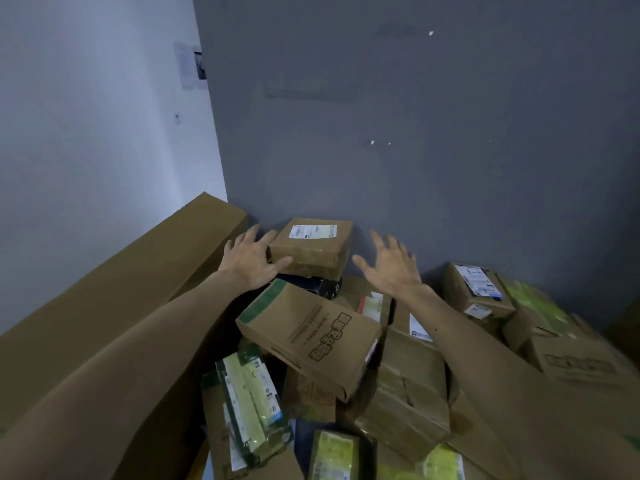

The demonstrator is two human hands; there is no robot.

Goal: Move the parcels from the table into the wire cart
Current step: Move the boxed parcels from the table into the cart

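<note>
While hands (251, 261) (391, 268) flank it (splayed), parcel (311, 247) rests.

The small box (311, 251) is brown cardboard, dull, with a white paper label (312, 231). The long box (121, 306) is plain cardboard too. The green pack (249, 407) has shiny plastic wrap. The grey wall (415, 116) looks dull.
</note>
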